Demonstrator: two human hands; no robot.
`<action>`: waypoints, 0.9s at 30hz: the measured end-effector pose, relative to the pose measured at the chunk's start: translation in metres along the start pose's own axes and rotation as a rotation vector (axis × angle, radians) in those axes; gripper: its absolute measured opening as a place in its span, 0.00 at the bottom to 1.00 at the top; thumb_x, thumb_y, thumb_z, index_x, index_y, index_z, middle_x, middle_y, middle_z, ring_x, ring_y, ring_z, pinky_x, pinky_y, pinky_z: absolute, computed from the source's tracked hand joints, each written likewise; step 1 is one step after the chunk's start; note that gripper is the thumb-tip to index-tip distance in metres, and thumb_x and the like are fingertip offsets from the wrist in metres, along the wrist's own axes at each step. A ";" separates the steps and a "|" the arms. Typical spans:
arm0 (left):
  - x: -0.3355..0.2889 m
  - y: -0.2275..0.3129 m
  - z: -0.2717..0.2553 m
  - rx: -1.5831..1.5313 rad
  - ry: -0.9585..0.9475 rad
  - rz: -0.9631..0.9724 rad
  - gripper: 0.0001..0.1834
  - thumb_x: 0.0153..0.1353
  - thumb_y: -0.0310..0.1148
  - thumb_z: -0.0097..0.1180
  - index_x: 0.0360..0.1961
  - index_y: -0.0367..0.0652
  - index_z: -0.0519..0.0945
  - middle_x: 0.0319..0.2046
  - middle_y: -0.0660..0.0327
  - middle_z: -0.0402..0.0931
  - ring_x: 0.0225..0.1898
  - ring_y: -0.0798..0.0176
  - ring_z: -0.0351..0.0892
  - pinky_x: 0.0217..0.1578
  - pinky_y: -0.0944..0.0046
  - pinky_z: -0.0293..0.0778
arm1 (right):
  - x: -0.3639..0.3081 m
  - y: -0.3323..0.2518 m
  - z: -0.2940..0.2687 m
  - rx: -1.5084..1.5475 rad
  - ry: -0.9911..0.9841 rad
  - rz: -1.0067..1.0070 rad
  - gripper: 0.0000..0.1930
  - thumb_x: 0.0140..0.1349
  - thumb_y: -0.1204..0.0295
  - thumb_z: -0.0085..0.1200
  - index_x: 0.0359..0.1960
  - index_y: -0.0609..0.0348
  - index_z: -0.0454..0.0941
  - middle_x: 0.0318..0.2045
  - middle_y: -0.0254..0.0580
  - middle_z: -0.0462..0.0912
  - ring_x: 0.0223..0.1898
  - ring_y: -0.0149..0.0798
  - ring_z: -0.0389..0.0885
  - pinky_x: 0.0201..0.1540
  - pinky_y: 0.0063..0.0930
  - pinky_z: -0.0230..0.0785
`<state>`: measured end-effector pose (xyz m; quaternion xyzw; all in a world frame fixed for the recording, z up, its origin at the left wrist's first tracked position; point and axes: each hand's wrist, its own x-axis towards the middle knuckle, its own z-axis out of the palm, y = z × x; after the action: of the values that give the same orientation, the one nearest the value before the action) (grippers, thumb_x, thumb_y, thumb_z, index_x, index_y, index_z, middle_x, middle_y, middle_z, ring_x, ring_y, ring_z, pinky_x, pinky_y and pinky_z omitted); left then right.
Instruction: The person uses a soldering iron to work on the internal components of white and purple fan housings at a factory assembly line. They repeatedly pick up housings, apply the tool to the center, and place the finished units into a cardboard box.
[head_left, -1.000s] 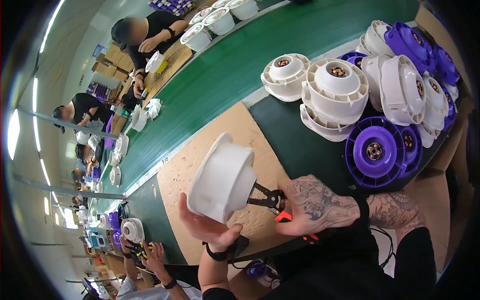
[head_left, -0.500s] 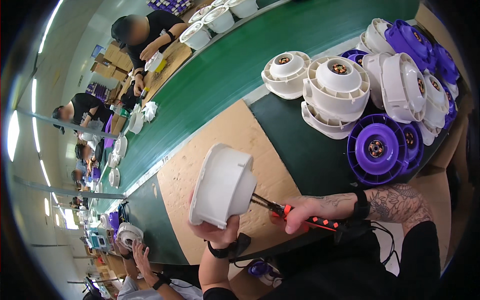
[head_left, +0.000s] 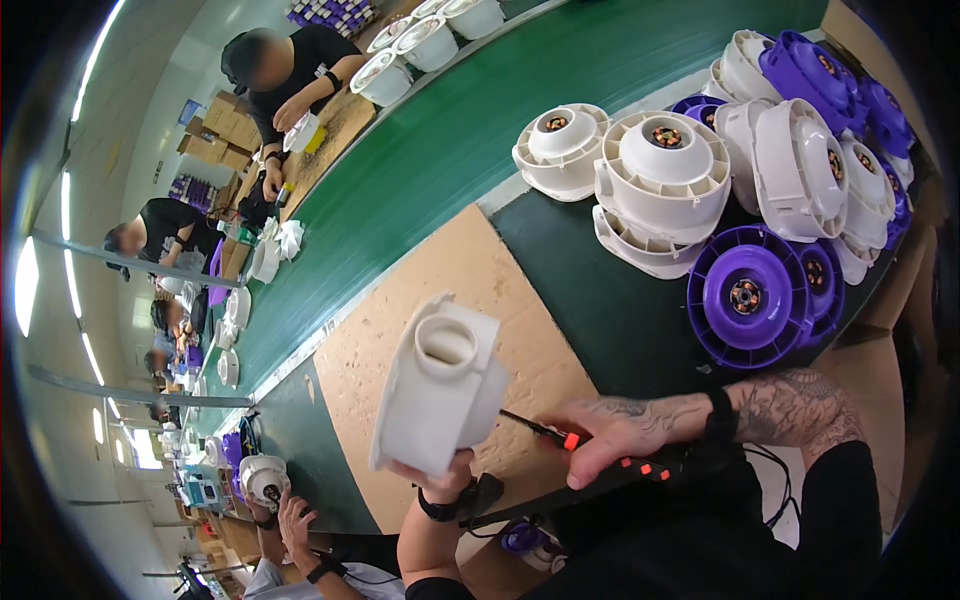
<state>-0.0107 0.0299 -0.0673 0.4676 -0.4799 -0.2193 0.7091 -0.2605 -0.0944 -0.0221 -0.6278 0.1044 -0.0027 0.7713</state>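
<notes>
My left hand [head_left: 440,478] holds up a white plastic motor housing [head_left: 425,405] from underneath, its fingers closed on the lower edge. A round open spout on the housing faces up toward me. In my right hand [head_left: 605,435] is a slim tool [head_left: 540,428] with a thin dark shaft and a black-and-red handle; its exact kind is unclear. The shaft points at the housing's right side, where its tip is close to the white wall or behind it. Below the housing lies a tan cardboard sheet [head_left: 480,260].
White housings [head_left: 665,190] with copper coils in their centres stand at right, beside purple ones [head_left: 750,295]. A green conveyor belt [head_left: 420,170] runs beyond the cardboard. A co-worker [head_left: 290,90] sits across it; another person's hands [head_left: 295,525] hold a housing at lower left.
The housing has turned in my left hand, bringing its round spout into view. My right hand keeps the tool by the housing's right side, its shaft now seen more narrowly.
</notes>
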 end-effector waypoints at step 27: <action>0.017 0.018 -0.003 0.476 -0.115 0.294 0.67 0.46 0.43 0.81 0.74 0.41 0.39 0.69 0.38 0.58 0.70 0.37 0.63 0.69 0.36 0.60 | -0.002 -0.001 0.007 -0.364 0.316 -0.149 0.28 0.50 0.52 0.64 0.35 0.70 0.74 0.25 0.56 0.79 0.32 0.56 0.82 0.37 0.46 0.73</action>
<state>-0.0031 0.0270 -0.0437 0.5331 -0.6201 -0.0214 0.5752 -0.2611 -0.0871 -0.0197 -0.7541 0.1758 -0.1388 0.6174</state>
